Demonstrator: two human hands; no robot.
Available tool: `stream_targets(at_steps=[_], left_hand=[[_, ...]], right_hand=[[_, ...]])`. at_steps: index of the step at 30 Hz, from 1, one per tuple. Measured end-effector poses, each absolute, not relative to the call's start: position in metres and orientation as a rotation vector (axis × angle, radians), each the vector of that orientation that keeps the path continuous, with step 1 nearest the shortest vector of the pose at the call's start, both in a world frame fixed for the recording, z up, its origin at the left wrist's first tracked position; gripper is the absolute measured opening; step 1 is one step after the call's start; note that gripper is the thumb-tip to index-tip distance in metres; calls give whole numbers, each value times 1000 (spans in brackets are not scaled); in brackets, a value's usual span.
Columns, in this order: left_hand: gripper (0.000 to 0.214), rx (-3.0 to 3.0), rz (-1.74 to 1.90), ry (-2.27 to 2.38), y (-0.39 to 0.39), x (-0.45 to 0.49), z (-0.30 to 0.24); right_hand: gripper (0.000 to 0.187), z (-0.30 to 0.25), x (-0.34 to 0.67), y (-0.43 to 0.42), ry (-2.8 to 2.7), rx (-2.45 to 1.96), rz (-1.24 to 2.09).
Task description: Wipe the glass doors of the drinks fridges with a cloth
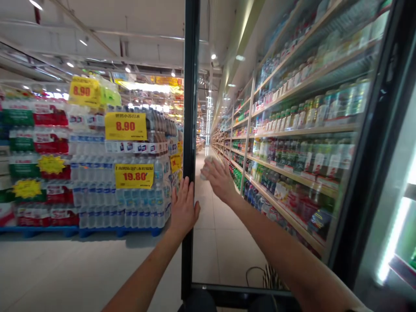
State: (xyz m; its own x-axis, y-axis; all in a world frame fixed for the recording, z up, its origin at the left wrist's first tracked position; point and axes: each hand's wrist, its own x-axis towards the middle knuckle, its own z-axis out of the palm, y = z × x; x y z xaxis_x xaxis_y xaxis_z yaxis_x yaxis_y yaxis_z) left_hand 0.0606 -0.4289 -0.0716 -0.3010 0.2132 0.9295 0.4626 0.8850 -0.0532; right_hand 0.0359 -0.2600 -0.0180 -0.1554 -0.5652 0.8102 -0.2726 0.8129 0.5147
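Observation:
A glass door (224,242) with a black frame (189,108) stands swung open in front of me. My left hand (184,207) lies against the frame's left upright, fingers stretched out and holding nothing. Farther right, my right hand (219,177) is up at the glass, its fingers bent over a pale cloth (206,167). Slight blur and the fingers hide most of the cloth. Shelves of bottled drinks (302,115) show in the glass to the right of this hand.
To the left, shrink-wrapped bottle packs (94,195) are stacked on blue pallets (120,231), with yellow price signs (125,125) on them. A lit cooler interior (394,238) is at the far right. Pale floor tiles (81,268) run below.

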Motion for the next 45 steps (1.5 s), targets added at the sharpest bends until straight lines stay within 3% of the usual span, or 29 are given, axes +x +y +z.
stream_targets(at_steps=[2,6,12,17,20,23,29,34,39,45], left_hand=[[62,-487,-278,-1888,-427,61,-72],[65,-513,-275,-1884,-423,61,-67],[62,-605,-216,-1889,-399,66,-43],[60,-658,-203,-1904,-378,66,-30],[61,-676,-205,-1910,-368,61,-27],[60,-686,-213,-1920,-358,57,-27],[58,-694,-230,-1929,-342,53,-38],[57,-634,-259,-1923,-329,53,-47],[61,-616,-266,-1945,-322,53,-52],[65,-614,-294,-1963,-317,51,-54]], right_hand=[[38,-10,37,-253,-1750,555,-232],[38,-9,43,-232,-1736,792,-401],[38,7,48,-202,-1631,338,-182],[39,-11,59,-176,-1713,624,-390],[40,1,60,-159,-1676,450,-307],[41,9,59,-148,-1610,255,-199],[40,-13,70,-132,-1691,472,-351],[41,-6,73,-112,-1560,133,-196],[40,-27,80,-88,-1687,362,-373],[47,-25,86,-64,-1537,-49,-109]])
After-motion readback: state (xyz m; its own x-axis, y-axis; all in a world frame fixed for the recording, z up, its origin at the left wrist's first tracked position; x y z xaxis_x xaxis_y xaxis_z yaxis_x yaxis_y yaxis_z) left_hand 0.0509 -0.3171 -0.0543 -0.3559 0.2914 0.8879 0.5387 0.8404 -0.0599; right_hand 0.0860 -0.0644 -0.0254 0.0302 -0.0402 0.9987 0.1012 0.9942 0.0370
